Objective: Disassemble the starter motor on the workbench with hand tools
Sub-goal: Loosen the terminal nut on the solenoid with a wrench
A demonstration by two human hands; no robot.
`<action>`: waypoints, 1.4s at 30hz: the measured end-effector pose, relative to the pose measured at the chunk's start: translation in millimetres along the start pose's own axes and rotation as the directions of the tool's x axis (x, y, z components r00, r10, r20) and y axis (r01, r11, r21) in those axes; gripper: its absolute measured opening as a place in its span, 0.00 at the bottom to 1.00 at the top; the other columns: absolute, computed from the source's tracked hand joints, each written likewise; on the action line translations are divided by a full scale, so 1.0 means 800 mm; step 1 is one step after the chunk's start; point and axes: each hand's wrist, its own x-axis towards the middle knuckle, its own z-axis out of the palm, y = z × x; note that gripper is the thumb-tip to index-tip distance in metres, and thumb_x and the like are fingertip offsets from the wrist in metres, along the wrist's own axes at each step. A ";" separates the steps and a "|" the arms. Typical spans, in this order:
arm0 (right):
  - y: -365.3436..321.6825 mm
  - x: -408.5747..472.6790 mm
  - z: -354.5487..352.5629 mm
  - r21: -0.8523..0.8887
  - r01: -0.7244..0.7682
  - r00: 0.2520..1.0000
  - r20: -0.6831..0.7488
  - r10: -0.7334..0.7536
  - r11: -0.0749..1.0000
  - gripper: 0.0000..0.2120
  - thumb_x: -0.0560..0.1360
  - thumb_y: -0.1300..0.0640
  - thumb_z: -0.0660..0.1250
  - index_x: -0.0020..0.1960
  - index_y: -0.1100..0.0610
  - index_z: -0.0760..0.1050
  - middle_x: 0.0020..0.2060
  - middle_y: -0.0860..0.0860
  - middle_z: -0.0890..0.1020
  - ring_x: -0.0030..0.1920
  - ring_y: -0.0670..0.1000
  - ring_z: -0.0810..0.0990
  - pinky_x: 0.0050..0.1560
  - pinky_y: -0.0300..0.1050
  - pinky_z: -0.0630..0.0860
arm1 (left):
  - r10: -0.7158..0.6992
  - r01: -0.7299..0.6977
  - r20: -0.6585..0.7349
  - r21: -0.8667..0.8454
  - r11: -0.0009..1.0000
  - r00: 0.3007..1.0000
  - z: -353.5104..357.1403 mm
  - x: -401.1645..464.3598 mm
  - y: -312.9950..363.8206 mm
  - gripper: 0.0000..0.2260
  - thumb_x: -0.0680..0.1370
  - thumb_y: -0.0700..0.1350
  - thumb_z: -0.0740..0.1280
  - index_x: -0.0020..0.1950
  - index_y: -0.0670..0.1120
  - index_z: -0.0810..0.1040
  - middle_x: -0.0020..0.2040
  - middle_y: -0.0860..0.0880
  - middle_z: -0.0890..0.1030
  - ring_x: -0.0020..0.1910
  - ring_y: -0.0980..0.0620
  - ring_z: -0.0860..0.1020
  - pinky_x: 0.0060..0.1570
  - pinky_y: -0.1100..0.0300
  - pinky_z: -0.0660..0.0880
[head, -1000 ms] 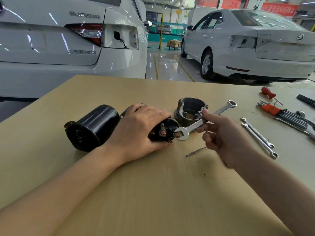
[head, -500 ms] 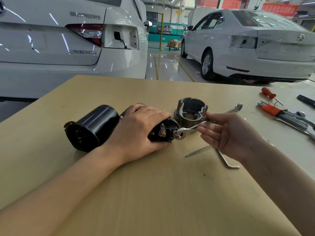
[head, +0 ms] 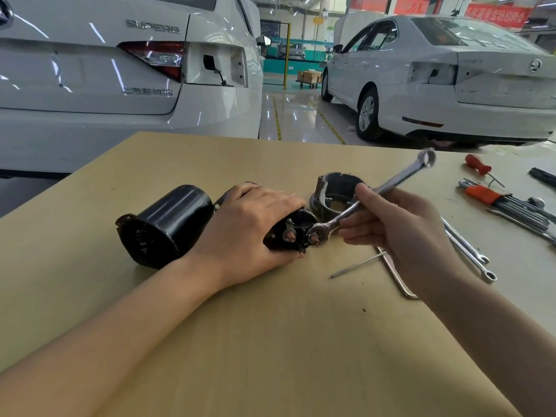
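Wrench (head: 373, 195) swung up steeper since before, open end on solenoid (head: 293, 231) copper stud; right hand (head: 400, 233) pinches shank. Left hand (head: 249, 233) grips solenoid beside black motor housing (head: 168, 224) on tabletop (head: 270, 341).

Bright overhead light, soft shadows, wide-angle distortion

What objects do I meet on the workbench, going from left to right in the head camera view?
Black cylindrical motor housing → left hand on the black solenoid → combination wrench in the right hand → two spare wrenches → hex key set with an orange holder.
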 end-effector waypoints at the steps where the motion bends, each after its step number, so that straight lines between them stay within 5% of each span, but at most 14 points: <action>1: -0.004 -0.002 0.005 -0.041 0.077 0.997 0.014 -0.076 0.996 0.06 0.76 0.58 0.67 0.45 0.62 0.77 0.30 0.58 0.83 0.28 0.54 0.83 0.29 0.41 0.78 | -0.002 0.002 0.001 -0.002 1.000 1.000 0.000 0.000 0.000 0.29 0.67 0.55 0.76 0.65 0.47 0.77 0.60 0.50 0.80 0.62 0.51 0.76 0.66 0.57 0.58; 6: -0.012 -0.004 0.037 -0.242 0.280 0.958 0.126 -0.257 0.929 0.04 0.77 0.63 0.66 0.50 0.58 0.78 0.29 0.54 0.80 0.28 0.48 0.78 0.30 0.38 0.77 | 0.004 -0.004 0.005 0.005 1.000 1.000 0.000 0.000 -0.001 0.29 0.66 0.55 0.77 0.64 0.48 0.77 0.61 0.51 0.80 0.62 0.51 0.75 0.66 0.57 0.58; 12: -0.016 0.001 0.039 -0.276 0.261 0.963 0.147 -0.227 0.925 0.06 0.77 0.59 0.66 0.49 0.60 0.80 0.28 0.55 0.75 0.28 0.49 0.72 0.29 0.39 0.71 | 0.003 -0.003 0.004 0.000 1.000 1.000 -0.001 0.001 -0.002 0.28 0.66 0.57 0.73 0.63 0.48 0.77 0.60 0.51 0.80 0.61 0.50 0.76 0.66 0.56 0.58; 18: -0.027 0.000 0.018 0.087 0.122 0.990 0.056 -0.127 0.989 0.09 0.80 0.59 0.60 0.44 0.61 0.73 0.25 0.50 0.68 0.26 0.48 0.66 0.26 0.39 0.67 | 0.013 -0.013 0.005 0.001 1.000 1.000 -0.002 0.000 -0.002 0.28 0.66 0.56 0.75 0.63 0.47 0.77 0.59 0.51 0.81 0.60 0.51 0.76 0.65 0.57 0.58; 26: -0.006 0.010 -0.010 0.110 -0.326 0.940 -0.070 0.335 0.939 0.10 0.76 0.58 0.60 0.36 0.56 0.68 0.21 0.49 0.65 0.18 0.45 0.61 0.18 0.34 0.56 | -0.002 0.002 0.010 -0.001 1.000 1.000 -0.005 -0.001 0.002 0.28 0.67 0.57 0.71 0.63 0.47 0.78 0.59 0.51 0.81 0.60 0.52 0.76 0.65 0.60 0.58; 33: 0.011 0.005 0.000 0.117 -0.364 0.926 -0.063 0.373 0.924 0.08 0.76 0.60 0.60 0.38 0.57 0.69 0.21 0.50 0.68 0.18 0.46 0.63 0.17 0.35 0.60 | -0.007 0.006 0.021 0.004 1.000 1.000 -0.005 0.000 0.002 0.27 0.68 0.57 0.71 0.64 0.47 0.78 0.59 0.51 0.81 0.61 0.52 0.76 0.66 0.58 0.59; 42: 0.016 0.002 0.007 0.216 -0.274 0.957 -0.038 0.288 0.937 0.07 0.79 0.62 0.60 0.45 0.65 0.72 0.22 0.55 0.74 0.23 0.53 0.78 0.24 0.41 0.76 | -0.004 0.004 0.014 0.001 1.000 1.000 -0.004 0.000 0.000 0.27 0.68 0.56 0.72 0.64 0.48 0.77 0.60 0.51 0.80 0.62 0.52 0.76 0.66 0.54 0.62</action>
